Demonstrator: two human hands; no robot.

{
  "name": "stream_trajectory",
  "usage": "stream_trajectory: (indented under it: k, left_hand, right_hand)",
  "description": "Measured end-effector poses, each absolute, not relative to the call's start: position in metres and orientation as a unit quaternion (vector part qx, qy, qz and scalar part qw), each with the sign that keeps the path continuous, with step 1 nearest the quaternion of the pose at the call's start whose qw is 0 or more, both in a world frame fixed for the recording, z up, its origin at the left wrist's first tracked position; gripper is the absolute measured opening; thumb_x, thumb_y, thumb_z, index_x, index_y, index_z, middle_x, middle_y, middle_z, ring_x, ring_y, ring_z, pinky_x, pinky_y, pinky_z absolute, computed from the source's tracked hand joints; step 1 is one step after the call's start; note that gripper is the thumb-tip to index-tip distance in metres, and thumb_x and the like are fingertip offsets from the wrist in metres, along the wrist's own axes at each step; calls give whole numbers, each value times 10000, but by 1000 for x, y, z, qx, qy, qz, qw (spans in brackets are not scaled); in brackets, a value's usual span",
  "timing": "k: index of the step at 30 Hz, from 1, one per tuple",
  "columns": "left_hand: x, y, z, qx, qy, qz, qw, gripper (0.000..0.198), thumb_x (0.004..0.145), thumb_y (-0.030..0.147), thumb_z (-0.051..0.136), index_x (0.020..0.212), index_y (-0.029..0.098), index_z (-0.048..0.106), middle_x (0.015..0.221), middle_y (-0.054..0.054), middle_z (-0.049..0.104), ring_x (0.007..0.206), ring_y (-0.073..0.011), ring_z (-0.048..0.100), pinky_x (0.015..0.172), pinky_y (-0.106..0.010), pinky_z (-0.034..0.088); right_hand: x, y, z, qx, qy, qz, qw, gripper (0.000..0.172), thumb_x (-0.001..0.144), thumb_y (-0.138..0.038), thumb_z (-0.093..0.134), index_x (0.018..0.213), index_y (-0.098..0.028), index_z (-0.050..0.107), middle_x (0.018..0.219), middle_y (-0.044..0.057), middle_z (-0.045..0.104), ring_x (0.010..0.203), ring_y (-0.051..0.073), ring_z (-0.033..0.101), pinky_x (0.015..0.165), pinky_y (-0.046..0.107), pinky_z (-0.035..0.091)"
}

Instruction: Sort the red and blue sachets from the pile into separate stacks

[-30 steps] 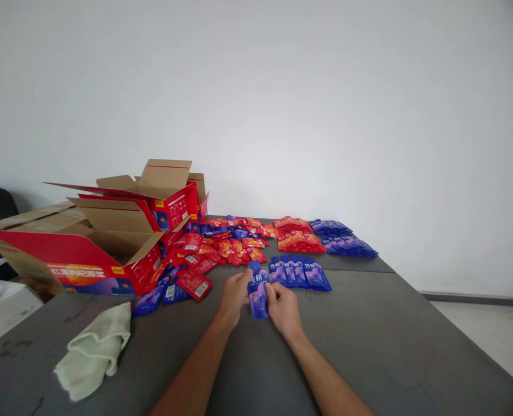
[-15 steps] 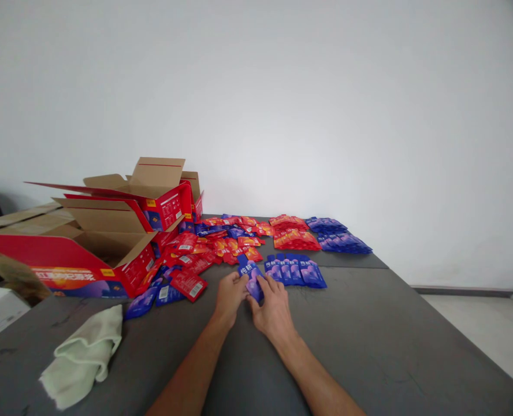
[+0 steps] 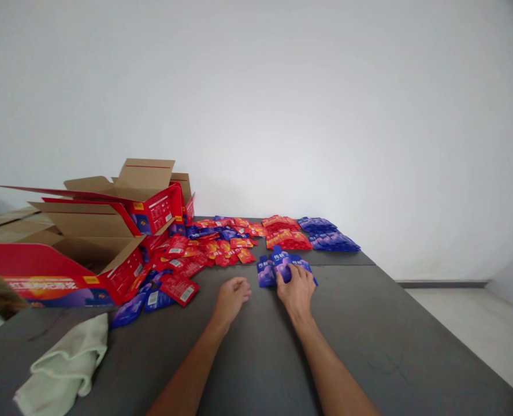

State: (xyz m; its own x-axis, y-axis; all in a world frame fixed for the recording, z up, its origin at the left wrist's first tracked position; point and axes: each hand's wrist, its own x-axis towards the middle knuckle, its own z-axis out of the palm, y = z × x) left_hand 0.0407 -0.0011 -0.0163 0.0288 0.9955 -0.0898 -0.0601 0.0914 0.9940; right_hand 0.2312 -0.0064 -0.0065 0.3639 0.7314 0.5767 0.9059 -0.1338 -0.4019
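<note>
My right hand (image 3: 297, 292) grips a blue sachet (image 3: 281, 261) with white lettering, thumb on its left and fingers over its right. The sachet lies over a short row of similar blue sachets (image 3: 264, 273), part of which my hand hides. To the left, my left hand (image 3: 231, 300) is apart from everything, just above the table. Its fingers are loosely bent, and nothing shows in them. The nearest things beyond it are a red sachet (image 3: 179, 288) and a heap of mixed red and blue sachets (image 3: 204, 248).
Open red cartons (image 3: 66, 274) stand at the left. Stacked red sachets (image 3: 285, 238) and stacked blue sachets (image 3: 332, 238) lie at the back right. A crumpled pale green cloth (image 3: 63, 367) rests at the front left of the dark table (image 3: 256, 358). Behind is a white wall (image 3: 256, 104).
My right hand has carried the blue sachet right, onto the row of blue sachets. My left hand has let go of it and stays at the left. The view has shifted slightly right.
</note>
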Motion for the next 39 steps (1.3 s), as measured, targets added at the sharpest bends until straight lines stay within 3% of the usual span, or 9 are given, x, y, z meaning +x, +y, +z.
stream_trajectory:
  k: [7, 13, 20, 28, 39]
  left_hand:
    - [38, -3, -28, 652, 543, 410, 334, 338, 851, 298, 527, 1116, 141, 666, 1152, -133, 699, 1077, -222, 651, 985, -351, 471]
    - [44, -12, -29, 764, 542, 310, 163, 412, 833, 279, 541, 1206, 150, 657, 1341, -128, 587, 1303, -271, 467, 1143, -413, 294]
    - [45, -15, -28, 774, 572, 231, 140, 427, 846, 326, 522, 1238, 212, 646, 1402, -115, 534, 1352, -320, 390, 1135, -479, 257]
    - [48, -19, -27, 779, 573, 214, 137, 437, 855, 326, 504, 1271, 251, 614, 1427, -89, 509, 1371, -306, 355, 1143, -486, 220]
    - [37, -24, -25, 746, 623, 219, 84, 470, 859, 291, 515, 1324, 232, 553, 1459, -114, 462, 1397, -326, 301, 1143, -545, 167]
  right_hand:
    - [240, 2, -18, -800, -496, -119, 316, 422, 839, -430, 559, 1187, -204, 640, 1273, 141, 560, 1183, 332, 399, 955, 460, 274]
    - [242, 5, -24, -825, -467, -110, 300, 439, 841, -443, 546, 1187, -192, 644, 1245, 170, 548, 1155, 343, 408, 925, 471, 288]
    - [242, 4, -27, -810, -482, -121, 311, 465, 846, -466, 544, 1191, -169, 639, 1246, 202, 523, 1157, 376, 405, 913, 519, 296]
    - [234, -1, -20, -807, -487, -139, 304, 511, 857, -496, 527, 1216, -143, 616, 1368, 216, 431, 1229, 403, 351, 943, 550, 290]
    - [182, -25, -6, -725, -599, -119, 317, 426, 898, -369, 472, 1267, -189, 584, 1417, 175, 424, 1305, 379, 313, 1005, 548, 258]
